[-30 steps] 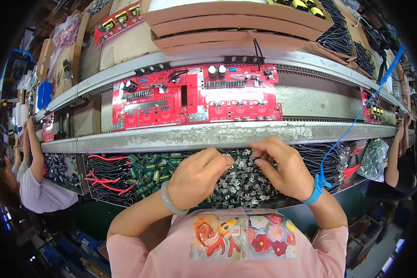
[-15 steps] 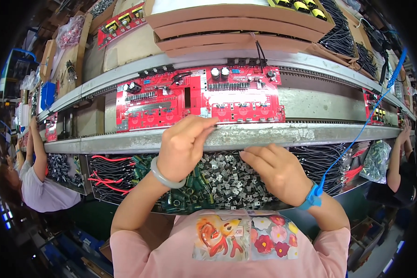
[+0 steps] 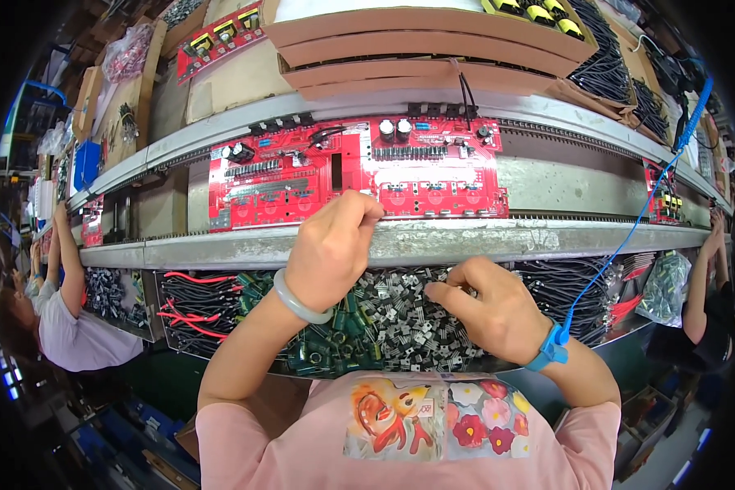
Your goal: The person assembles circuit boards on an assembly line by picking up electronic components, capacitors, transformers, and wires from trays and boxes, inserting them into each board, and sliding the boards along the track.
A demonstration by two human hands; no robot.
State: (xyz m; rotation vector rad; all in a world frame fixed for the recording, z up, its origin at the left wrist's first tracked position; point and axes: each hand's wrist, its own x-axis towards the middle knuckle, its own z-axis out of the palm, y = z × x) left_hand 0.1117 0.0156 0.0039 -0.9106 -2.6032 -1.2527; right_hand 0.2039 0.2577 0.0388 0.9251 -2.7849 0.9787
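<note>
A red circuit board (image 3: 457, 196) carrying small parts sits between the metal rails. My left hand (image 3: 331, 249) is at its near edge, above the front rail (image 3: 465, 241), with thumb and fingers pinched. Anything inside that pinch is hidden. My right hand (image 3: 494, 310) hovers over a heap of black three-legged transistors (image 3: 412, 322) in the parts tray. Its fingers are curled in, thumb near the index finger, and I cannot make out what they hold. Green cylindrical capacitors (image 3: 335, 347) lie beside the transistors, below my left wrist.
Red and black wires (image 3: 196, 306) fill the tray's left end, black cables (image 3: 551, 286) its right. A blue coiled cord (image 3: 621, 253) runs from my right wristband. Cardboard trays (image 3: 433, 45) stand behind the rails. Co-workers' arms (image 3: 69, 261) reach in at both sides.
My right hand's fingers have curled inward from a flatter, more extended pose over the transistors. My left hand has stayed by the board's near edge, its knuckles turned slightly higher.
</note>
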